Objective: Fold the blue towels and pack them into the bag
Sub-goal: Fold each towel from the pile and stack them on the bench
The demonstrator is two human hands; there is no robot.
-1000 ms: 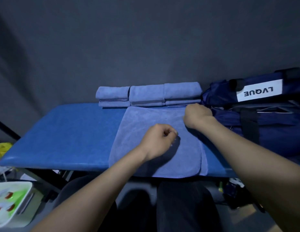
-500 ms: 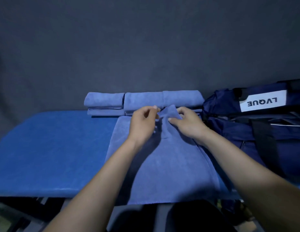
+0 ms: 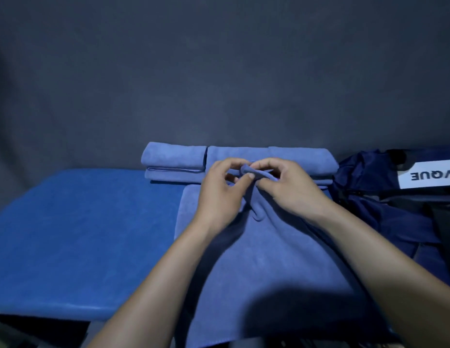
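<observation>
On the blue table [image 3: 75, 237], head view: the towel [image 3: 264, 267] lies flat, its far edge bunched and lifted. The left hand [image 3: 222, 192] and right hand [image 3: 291, 189] both pinch that bunched edge, fingertips nearly touching. Half a second earlier the hands were slightly farther apart and the pinched fabric stood higher. Folded towels [image 3: 176, 159] are stacked behind. The bag [image 3: 384, 209] sits right, touching the towel's edge.

Left hand [image 3: 220, 194] and right hand [image 3: 289, 188] pinching together
</observation>
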